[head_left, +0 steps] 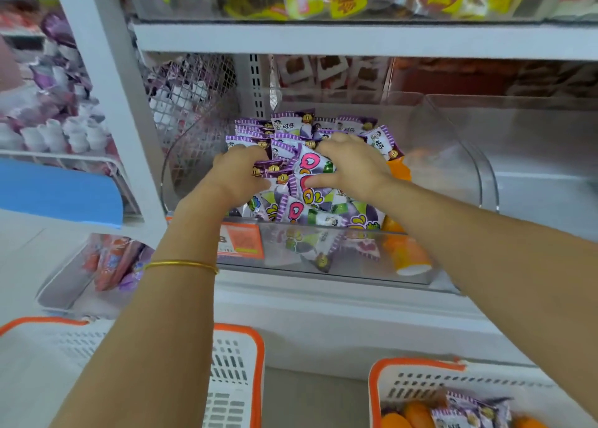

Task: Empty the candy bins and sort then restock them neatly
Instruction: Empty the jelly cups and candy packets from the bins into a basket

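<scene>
In the clear curved plastic bin (466,175) on the white shelf, the left hand (239,175) curls round a clutch of small purple-and-white wrapped candies (310,207). The right hand (352,165) grips more just beside it. Near right, a white orange-rimmed basket (375,392) holds a few.

a white shelf board (356,39) runs across just above the grip, and a thick white post (106,104) slants down to its left. behind the grip, up and to the left, a wire mesh panel (197,81) closes the side, beside a slotted white upright (255,81). below the grip a white base ledge (323,324) steps out over a dull beige floor (307,401). far left, a blue panel (58,191) fronts what may be another rack (48,130), too blurred to be sure. the light is soft and even.
</scene>
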`<action>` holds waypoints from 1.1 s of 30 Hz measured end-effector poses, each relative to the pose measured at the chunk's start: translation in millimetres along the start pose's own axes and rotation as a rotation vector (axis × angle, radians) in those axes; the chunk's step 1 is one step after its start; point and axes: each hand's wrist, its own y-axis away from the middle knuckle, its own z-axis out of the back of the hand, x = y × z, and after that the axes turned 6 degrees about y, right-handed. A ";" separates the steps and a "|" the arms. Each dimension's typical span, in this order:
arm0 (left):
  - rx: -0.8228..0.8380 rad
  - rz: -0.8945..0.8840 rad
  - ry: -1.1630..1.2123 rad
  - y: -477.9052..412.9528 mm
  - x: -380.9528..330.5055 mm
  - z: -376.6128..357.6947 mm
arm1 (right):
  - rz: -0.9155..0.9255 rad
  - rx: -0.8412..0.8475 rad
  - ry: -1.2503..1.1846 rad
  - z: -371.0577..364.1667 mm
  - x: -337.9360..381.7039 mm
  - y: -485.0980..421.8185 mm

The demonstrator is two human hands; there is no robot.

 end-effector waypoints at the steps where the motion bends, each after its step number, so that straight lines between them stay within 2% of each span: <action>1: -0.017 -0.006 0.000 0.1 -0.6 0.6 | 0.000 -0.015 -0.007 1.6 -1.0 1.0; 4: -0.104 -0.043 -0.017 2.2 -7.2 5.6 | 0.023 -0.074 0.005 10.7 -3.1 6.6; 9: -0.371 -0.147 0.016 11.6 -34.0 30.4 | 0.034 -0.297 0.015 40.6 -6.8 15.1; 14: -0.509 -0.242 0.062 26.0 -58.6 50.6 | 0.031 -0.451 0.041 74.9 -6.0 31.4; 20: -0.553 -0.375 0.086 53.1 -74.6 44.6 | 0.079 -0.574 0.136 84.0 -5.4 65.4; 23: -0.610 -0.396 0.114 65.9 -81.4 31.8 | 0.071 -0.754 0.250 83.3 -4.3 80.8; 28: -0.708 -0.398 0.213 86.0 -94.9 17.0 | 0.138 -1.014 0.297 88.6 -7.8 97.8; 33: -0.744 -0.477 0.222 104.9 -119.0 8.1 | 0.122 -1.047 0.297 100.0 -14.0 128.5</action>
